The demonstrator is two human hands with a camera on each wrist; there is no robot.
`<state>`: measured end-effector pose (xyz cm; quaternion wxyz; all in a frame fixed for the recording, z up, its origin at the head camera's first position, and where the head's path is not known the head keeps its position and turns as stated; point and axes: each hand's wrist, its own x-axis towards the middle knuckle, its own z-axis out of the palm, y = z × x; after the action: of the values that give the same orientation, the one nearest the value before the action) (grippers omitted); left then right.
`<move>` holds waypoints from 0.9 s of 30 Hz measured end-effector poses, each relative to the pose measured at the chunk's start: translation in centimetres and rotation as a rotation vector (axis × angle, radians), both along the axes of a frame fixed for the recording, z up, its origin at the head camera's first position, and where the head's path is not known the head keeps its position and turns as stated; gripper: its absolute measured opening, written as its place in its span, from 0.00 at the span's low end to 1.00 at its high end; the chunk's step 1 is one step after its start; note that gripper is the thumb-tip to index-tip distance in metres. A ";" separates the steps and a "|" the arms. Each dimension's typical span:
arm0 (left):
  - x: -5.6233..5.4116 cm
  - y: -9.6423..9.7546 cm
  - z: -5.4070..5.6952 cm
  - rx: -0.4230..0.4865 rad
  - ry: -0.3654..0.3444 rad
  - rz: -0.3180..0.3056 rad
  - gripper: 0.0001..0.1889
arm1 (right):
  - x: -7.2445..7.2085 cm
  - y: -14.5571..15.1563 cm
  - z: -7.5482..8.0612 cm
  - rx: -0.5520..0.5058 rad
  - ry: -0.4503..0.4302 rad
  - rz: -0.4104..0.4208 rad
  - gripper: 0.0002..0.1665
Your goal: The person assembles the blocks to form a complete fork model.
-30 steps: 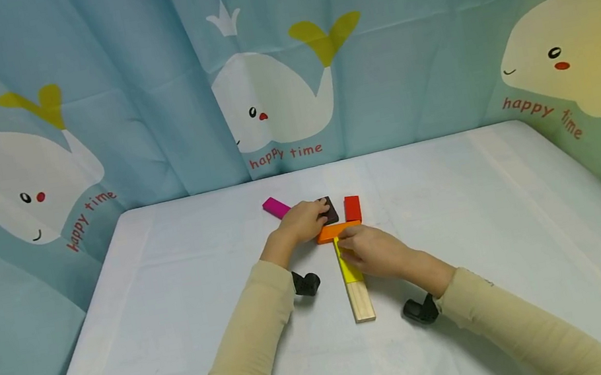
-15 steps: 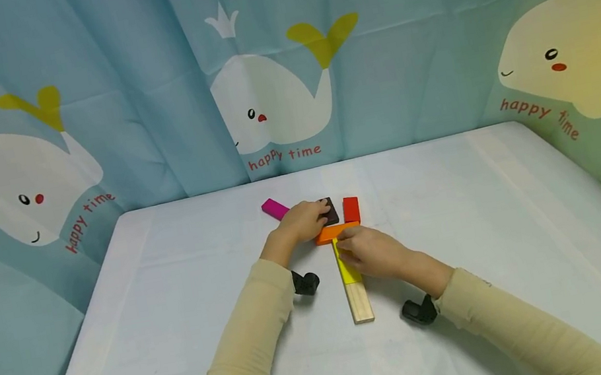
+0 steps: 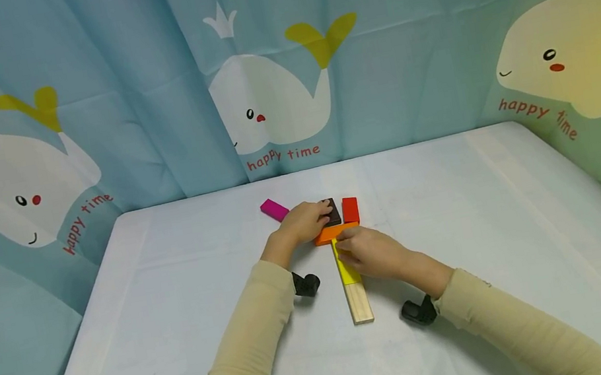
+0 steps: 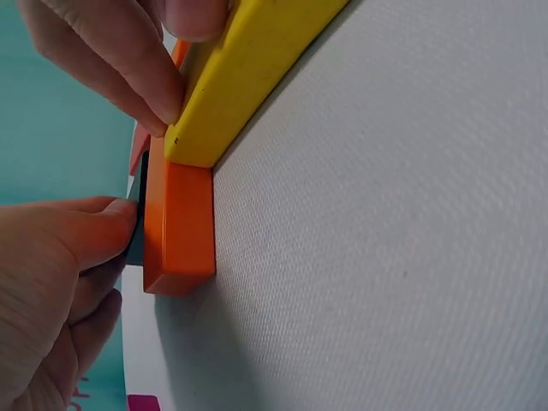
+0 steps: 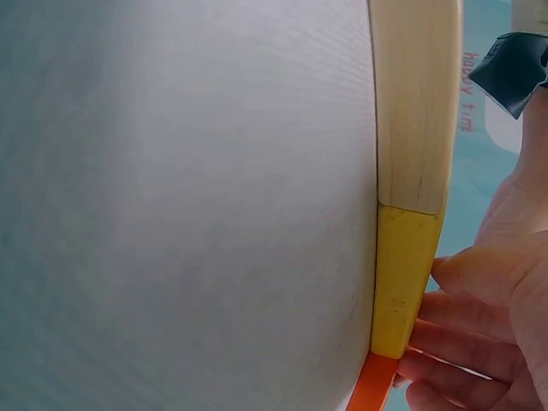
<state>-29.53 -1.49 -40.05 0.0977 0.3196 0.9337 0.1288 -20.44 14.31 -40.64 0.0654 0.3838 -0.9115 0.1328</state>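
My left hand [image 3: 306, 221] pinches a black block [image 3: 332, 212] behind the orange block; in the left wrist view its thumb lies against that dark block [image 4: 137, 227]. The orange block [image 3: 328, 235] lies crosswise, its slanted end to the left. From its near side runs a yellow block [image 3: 351, 272], followed by a plain wooden block [image 3: 360, 303] end to end. My right hand [image 3: 375, 251] rests its fingers on the yellow block; in the right wrist view the fingers reach along the yellow block [image 5: 402, 282] down to the orange one [image 5: 372, 384].
A red block [image 3: 350, 210] stands behind the orange block's right end, with a narrow gap to the black one. A magenta block [image 3: 274, 209] lies slanted at the far left, partly hidden by my left hand. All lie on a white-covered table [image 3: 459, 199] before a whale-print curtain [image 3: 407, 75].
The black block under my left hand has shifted slightly right, closer to the red block. My right hand stays on the yellow block. The head view has drifted a little.
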 end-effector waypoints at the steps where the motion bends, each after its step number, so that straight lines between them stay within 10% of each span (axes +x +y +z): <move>1: 0.1 0.0 0.0 -0.001 -0.002 0.003 0.19 | 0.0 0.0 0.0 0.003 0.001 -0.008 0.05; 27: 0.3 0.0 0.1 0.007 -0.033 0.012 0.20 | 0.0 0.1 0.1 -0.017 -0.016 0.016 0.02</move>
<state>-29.22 -1.52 -39.94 0.1112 0.3120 0.9334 0.1379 -20.39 14.37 -40.51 0.0601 0.3896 -0.9076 0.1442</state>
